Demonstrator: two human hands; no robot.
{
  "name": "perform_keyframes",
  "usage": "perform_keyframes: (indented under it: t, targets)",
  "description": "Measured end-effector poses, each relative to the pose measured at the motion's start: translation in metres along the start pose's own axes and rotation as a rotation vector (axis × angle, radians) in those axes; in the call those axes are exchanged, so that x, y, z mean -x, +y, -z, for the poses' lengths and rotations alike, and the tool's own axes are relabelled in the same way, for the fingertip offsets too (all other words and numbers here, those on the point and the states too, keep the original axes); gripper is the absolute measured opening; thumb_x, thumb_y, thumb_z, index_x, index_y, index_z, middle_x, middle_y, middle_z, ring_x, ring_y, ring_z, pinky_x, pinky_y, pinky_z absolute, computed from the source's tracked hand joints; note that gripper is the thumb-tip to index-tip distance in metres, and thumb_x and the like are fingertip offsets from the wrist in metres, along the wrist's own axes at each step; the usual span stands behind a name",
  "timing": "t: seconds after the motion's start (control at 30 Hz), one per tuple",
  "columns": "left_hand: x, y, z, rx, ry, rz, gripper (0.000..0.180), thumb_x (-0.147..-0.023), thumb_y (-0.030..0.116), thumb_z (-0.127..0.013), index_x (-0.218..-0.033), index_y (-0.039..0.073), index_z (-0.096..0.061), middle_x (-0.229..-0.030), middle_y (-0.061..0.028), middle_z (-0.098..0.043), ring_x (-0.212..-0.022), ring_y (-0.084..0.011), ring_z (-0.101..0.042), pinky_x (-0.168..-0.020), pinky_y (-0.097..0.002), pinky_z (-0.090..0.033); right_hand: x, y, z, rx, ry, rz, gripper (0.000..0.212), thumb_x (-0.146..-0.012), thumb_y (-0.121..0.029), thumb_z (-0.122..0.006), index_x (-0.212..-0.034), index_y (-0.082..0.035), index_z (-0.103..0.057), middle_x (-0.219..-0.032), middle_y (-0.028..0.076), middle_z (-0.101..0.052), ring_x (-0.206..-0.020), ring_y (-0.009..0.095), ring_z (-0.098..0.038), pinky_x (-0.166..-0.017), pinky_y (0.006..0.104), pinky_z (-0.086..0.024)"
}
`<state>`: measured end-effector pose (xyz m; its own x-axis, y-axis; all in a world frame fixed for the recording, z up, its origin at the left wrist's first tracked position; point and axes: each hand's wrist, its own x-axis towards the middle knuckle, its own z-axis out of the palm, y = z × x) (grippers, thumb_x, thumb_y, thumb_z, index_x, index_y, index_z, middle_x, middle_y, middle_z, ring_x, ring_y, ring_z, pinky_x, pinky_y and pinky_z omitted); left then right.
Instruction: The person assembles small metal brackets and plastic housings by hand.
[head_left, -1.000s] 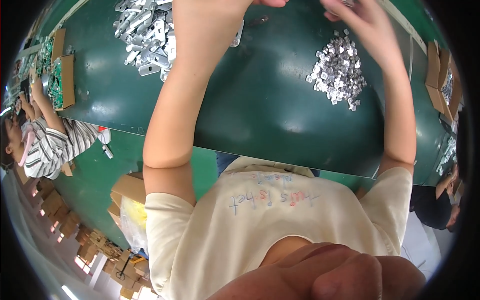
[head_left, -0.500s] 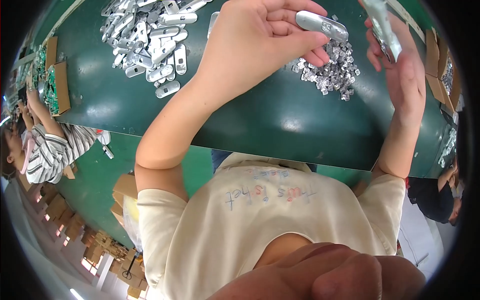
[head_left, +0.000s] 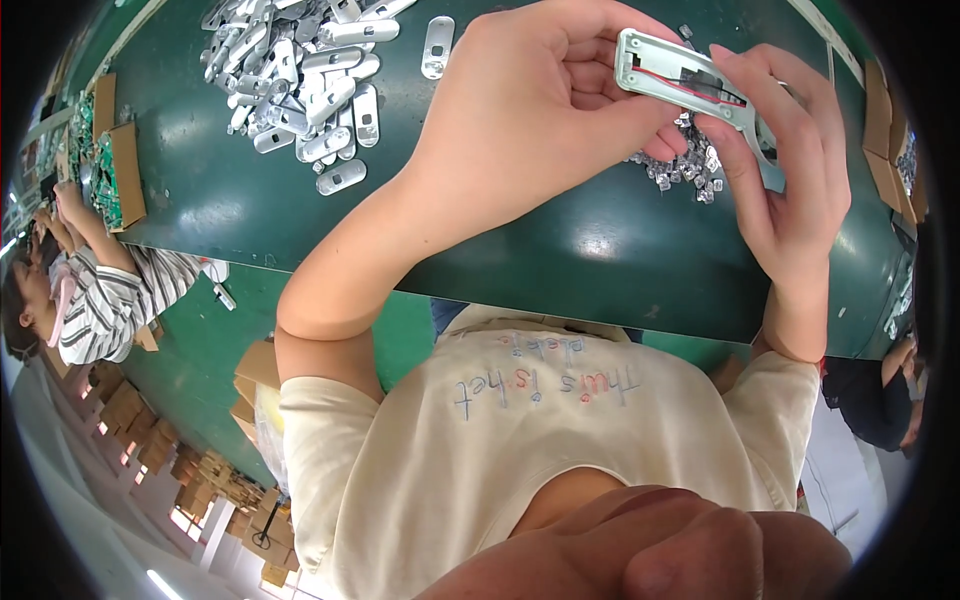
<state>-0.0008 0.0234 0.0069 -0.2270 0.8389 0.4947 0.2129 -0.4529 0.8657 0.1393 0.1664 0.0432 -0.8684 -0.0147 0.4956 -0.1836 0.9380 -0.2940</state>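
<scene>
Both of my hands hold a pale green plastic housing [head_left: 655, 85] over the table, its open side up. Red and black wires and a small dark part show inside it. My left hand [head_left: 545, 110] grips the left end, thumb below and fingers curled behind. Fingers and thumb of my right hand [head_left: 790, 140] pinch the right end, where a narrower curved part reaches into the palm. No silver cover shows in my left hand; whether one is behind the housing I cannot tell. Under the hands lies a heap of small clear or silvery square pieces [head_left: 690, 165], partly covered.
A large pile of oblong silver covers [head_left: 320, 85] lies at the far left on the green table [head_left: 560, 250]. A single silver cover [head_left: 438, 47] lies beside my left wrist. Cardboard boxes stand at the left [head_left: 127, 175] and right [head_left: 880, 145]. A person in stripes [head_left: 110, 310] works at the left.
My right hand has moved left and turned the pale green housing to meet my left hand. The silver cover that my left hand held is out of sight.
</scene>
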Motion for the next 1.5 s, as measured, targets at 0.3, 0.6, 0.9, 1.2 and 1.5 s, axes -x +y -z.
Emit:
perform_keyframes:
  t: [0.3,0.6,0.9,1.2,1.5]
  targets:
    - [-0.002,0.011,-0.004,0.072,0.074,0.153,0.033,-0.084,-0.008,-0.054,-0.116,-0.005,-0.045,-0.09,-0.0114,-0.062,-0.078,-0.0122,-0.062,-0.069,-0.0229,-0.052,0.002,0.002,0.001,0.007,-0.003,0.014,0.035,-0.071,0.001,-0.07,-0.104,0.005,-0.057,-0.101,0.017,-0.061,-0.09,0.027,-0.058,-0.074,0.0327,-0.049]
    - [-0.004,0.018,-0.009,0.151,0.142,0.32,0.033,-0.084,-0.007,-0.053,-0.116,-0.004,-0.044,-0.089,-0.0115,-0.062,-0.078,-0.0119,-0.062,-0.068,-0.0227,-0.051,0.004,0.007,0.003,-0.005,-0.011,0.04,0.035,-0.071,0.002,-0.07,-0.104,0.005,-0.057,-0.102,0.018,-0.06,-0.089,0.027,-0.058,-0.072,0.0327,-0.049]
    - [-0.009,0.03,-0.017,0.226,0.205,0.479,0.032,-0.085,-0.007,-0.053,-0.115,-0.003,-0.043,-0.088,-0.0115,-0.062,-0.077,-0.0116,-0.062,-0.067,-0.0226,-0.051,0.01,0.003,0.004,0.038,0.019,0.059,0.038,-0.066,0.003,-0.072,-0.103,0.002,-0.062,-0.097,0.016,-0.057,-0.082,0.025,-0.057,-0.066,0.03,-0.049]
    - [-0.017,0.035,-0.025,0.299,0.277,0.624,0.032,-0.085,-0.007,-0.052,-0.115,-0.003,-0.042,-0.088,-0.0115,-0.062,-0.076,-0.0113,-0.062,-0.066,-0.0224,-0.051,0.024,0.017,0.013,-0.931,-0.183,-0.804,0.037,-0.08,-0.01,-0.06,-0.112,0.005,-0.051,-0.1,0.006,-0.055,-0.087,0.01,-0.053,-0.077,0.0209,-0.041]
    - [-0.011,0.029,-0.006,0.006,0.379,0.609,0.031,-0.087,-0.002,-0.053,-0.114,-0.002,-0.038,-0.079,-0.0097,-0.06,-0.069,-0.0094,-0.058,-0.062,-0.0202,-0.047,-0.003,0.039,-0.015,-0.776,-0.181,-0.686,0.031,-0.077,-0.007,-0.06,-0.105,0.006,-0.055,-0.093,0.007,-0.058,-0.078,0.011,-0.054,-0.07,0.022,-0.043]
